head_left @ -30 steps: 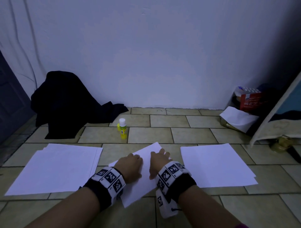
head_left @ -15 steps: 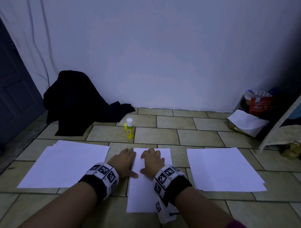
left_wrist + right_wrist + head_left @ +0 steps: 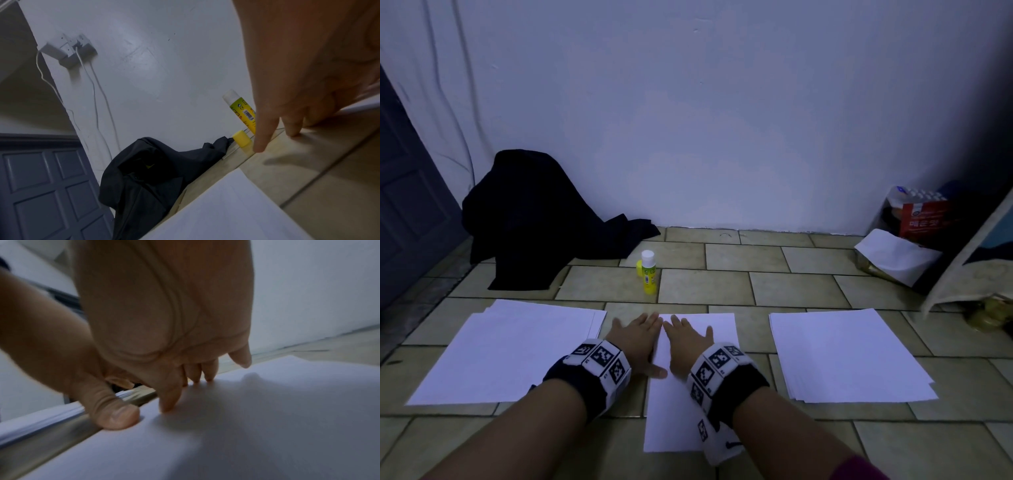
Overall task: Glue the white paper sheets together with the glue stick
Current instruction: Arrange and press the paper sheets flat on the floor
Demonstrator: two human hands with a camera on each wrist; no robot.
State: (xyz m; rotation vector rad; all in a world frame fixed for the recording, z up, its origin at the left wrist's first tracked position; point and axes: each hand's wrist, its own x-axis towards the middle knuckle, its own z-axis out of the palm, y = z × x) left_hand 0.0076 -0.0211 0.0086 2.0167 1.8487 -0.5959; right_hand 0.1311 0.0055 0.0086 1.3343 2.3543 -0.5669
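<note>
Both hands lay flat and unclenched, grasping nothing. Left hand (image 3: 637, 339) rested palm-down on the tiled floor (image 3: 726, 287) at the left edge of the middle sheet (image 3: 678, 411), thumb reaching onto the paper. Right hand (image 3: 690, 337) pressed with straight fingers on that sheet's far half.

Left to right: dark cloth (image 3: 541, 219) heaped against the wall; left paper stack (image 3: 506, 353); glue stick (image 3: 648, 272) standing upright beyond the hands, white top showing, its yellow cap (image 3: 242, 138) lying on the floor just beside it; middle sheet; right paper stack (image 3: 846, 356); red carton (image 3: 924, 219) in the far corner.

Judgement: single sheets are light, limp and quick to slide or crease on smooth tile, so pin one with a flat palm and lift by a corner or edge. Stick looks rigid and light; take it round the barrel, clear of the exposed end.
</note>
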